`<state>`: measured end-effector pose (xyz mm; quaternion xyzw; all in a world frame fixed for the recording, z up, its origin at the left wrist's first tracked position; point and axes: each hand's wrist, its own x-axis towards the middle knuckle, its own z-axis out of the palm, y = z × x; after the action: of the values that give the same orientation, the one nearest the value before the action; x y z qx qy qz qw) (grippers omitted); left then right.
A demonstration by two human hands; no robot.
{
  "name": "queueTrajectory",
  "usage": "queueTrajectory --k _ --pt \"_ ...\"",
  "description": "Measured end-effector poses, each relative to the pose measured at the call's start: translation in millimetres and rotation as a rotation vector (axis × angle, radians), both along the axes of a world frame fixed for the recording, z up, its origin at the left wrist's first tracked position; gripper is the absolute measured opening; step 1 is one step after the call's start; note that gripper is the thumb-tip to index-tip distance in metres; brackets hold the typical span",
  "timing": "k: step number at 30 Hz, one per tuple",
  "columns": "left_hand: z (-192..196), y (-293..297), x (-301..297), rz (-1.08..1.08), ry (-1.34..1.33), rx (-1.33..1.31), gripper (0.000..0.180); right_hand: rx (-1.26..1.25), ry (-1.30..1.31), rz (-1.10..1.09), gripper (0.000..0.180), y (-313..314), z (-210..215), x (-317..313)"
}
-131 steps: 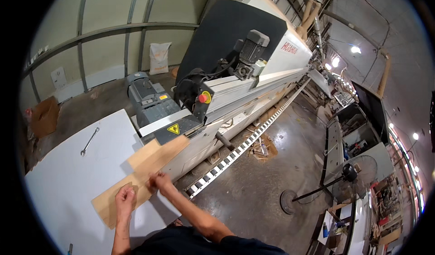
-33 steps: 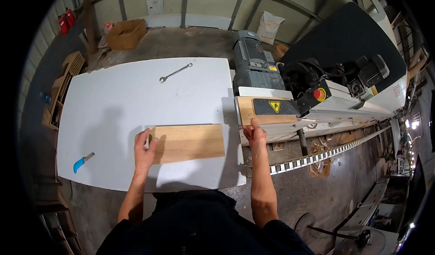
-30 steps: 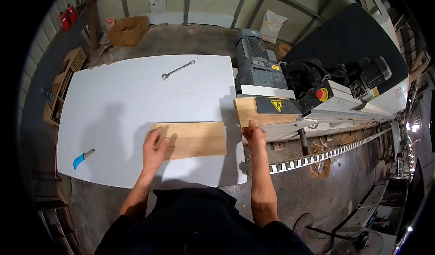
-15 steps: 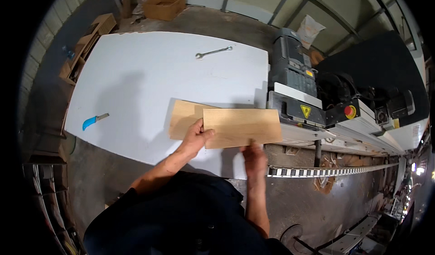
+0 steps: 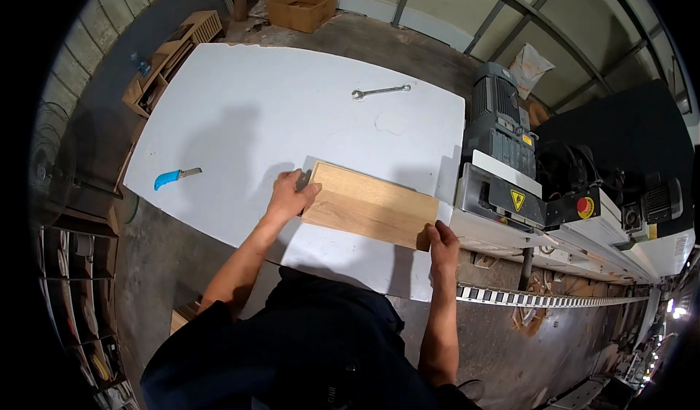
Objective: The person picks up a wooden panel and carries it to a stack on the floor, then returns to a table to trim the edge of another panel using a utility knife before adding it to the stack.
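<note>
Both hands are on the wooden board [image 5: 370,205] here. Left hand [image 5: 289,197] is curled over the board's left end, fingers wrapped on the edge, and there's something small and grey pinched in there too, probably a pencil or marker, but it's too tiny to say for sure. Right hand [image 5: 442,242] grips the near right corner of the board, thumb on top.

Board itself is a light oak-looking rectangular panel lying flat on the big white table [image 5: 277,111], near its front edge, with its right end just about touching the infeed of the grey machine [image 5: 510,191] beside the table. That machine has a yellow warning triangle sticker and a red emergency stop button [image 5: 584,207] further along.

Other stuff on the table: a blue-handled utility knife [image 5: 175,177] off to the left, well apart from the board, and a combination wrench [image 5: 380,91] up near the far side. Cardboard box [image 5: 300,7] sits on the floor beyond the table.
</note>
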<state>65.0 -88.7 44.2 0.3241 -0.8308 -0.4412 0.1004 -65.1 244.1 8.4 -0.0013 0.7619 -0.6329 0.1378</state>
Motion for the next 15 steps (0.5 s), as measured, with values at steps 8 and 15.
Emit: queueTrajectory --k 8,15 --pt "2 -3 -18 -0.106 -0.143 0.75 0.057 0.007 -0.269 0.303 0.036 -19 11 -25" --pt "12 -1 -29 -0.066 -0.198 0.79 0.058 -0.074 -0.346 0.273 0.028 -19 15 -34"
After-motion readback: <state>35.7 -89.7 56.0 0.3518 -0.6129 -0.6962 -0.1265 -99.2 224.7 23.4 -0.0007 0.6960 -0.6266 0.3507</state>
